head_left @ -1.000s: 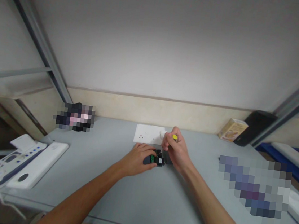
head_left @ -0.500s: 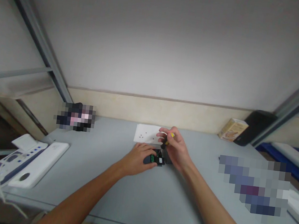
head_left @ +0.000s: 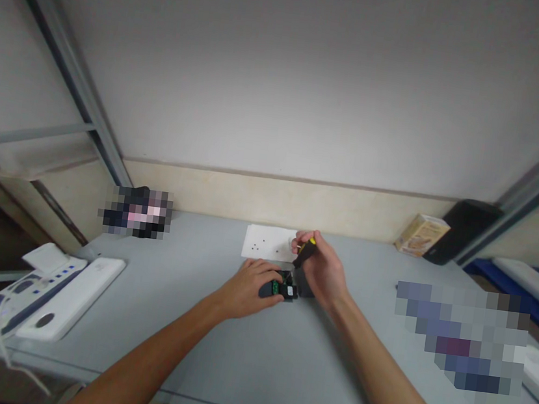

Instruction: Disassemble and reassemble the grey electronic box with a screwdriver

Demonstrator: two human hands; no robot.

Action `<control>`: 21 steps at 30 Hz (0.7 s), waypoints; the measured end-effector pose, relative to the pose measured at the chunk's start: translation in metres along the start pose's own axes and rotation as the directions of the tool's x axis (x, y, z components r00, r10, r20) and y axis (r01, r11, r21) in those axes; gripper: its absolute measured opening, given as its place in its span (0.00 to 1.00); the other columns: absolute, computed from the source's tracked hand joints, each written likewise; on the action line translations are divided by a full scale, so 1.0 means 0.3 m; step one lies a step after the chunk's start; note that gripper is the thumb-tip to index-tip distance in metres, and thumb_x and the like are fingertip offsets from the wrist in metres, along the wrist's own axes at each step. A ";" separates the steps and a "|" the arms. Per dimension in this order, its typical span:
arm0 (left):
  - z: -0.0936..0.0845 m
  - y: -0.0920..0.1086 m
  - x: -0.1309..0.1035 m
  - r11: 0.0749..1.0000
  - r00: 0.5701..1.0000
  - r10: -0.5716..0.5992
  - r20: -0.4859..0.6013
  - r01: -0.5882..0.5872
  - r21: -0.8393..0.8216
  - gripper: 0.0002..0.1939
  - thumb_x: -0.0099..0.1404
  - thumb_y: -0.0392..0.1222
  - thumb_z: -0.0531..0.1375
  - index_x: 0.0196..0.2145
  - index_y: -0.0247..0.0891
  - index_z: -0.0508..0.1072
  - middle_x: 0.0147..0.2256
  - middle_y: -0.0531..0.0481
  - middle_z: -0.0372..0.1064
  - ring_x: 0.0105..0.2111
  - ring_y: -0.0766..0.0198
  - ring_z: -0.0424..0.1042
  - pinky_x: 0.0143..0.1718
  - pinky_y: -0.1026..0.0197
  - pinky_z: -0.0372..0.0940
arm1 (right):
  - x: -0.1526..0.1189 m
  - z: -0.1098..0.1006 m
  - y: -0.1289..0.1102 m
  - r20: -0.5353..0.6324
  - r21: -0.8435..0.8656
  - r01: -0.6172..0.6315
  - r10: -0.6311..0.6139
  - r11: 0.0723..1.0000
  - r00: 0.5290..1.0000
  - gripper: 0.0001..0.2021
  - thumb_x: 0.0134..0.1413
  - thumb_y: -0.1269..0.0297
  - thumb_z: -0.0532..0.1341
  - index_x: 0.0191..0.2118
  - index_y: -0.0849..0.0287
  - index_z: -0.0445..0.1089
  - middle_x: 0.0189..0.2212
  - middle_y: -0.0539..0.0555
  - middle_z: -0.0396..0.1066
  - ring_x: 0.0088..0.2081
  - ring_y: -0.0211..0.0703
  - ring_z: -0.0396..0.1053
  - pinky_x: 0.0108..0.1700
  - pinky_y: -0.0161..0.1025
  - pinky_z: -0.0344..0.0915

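Note:
My left hand (head_left: 247, 289) is closed around an opened dark electronic device (head_left: 290, 292) on the table, its fingers and thumb over the left part. A green circuit board and a small white label show on it; its exact kind I cannot make out. Gripped in my right hand (head_left: 328, 276) is a screwdriver (head_left: 306, 254) with a black and yellow handle, tilted above the device's right side. Where its tip lies is too small to tell. Behind the device, a white sheet of paper (head_left: 269, 236) carries several tiny dark pieces that look like screws.
A white power strip (head_left: 6, 301) and a white flat box-like thing (head_left: 73, 302) lie on the table (head_left: 249, 363) at left, with cables. At the back right stand a small carton (head_left: 422, 236) and a black case (head_left: 462, 232). Blurred-out items lie at both sides.
My right hand has turned the screwdriver, so its handle sits at a different angle and the fingers have curled in closer. The left hand and the device stay in place.

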State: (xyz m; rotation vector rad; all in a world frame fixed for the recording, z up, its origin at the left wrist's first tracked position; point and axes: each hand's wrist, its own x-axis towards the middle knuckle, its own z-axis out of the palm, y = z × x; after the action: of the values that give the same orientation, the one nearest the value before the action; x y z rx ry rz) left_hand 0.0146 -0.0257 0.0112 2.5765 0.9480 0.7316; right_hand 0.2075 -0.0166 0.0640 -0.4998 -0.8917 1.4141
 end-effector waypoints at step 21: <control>0.004 -0.004 -0.001 1.000 1.000 0.005 -0.009 -0.005 0.008 0.13 0.68 0.51 0.63 0.48 0.46 0.74 0.54 0.48 0.71 0.54 0.55 0.67 0.58 0.49 0.58 | 0.004 -0.007 0.004 0.017 0.034 -0.038 0.038 0.999 0.999 0.12 0.63 0.53 0.62 0.38 0.55 0.75 0.31 0.50 0.65 0.33 0.37 0.64 0.38 0.35 0.63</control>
State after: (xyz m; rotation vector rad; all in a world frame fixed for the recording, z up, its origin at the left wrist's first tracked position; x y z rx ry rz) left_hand 0.0145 -0.0251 0.0097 2.5856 0.9497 0.7427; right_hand 0.2082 -0.0149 0.0622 -0.4824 -0.8733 1.4675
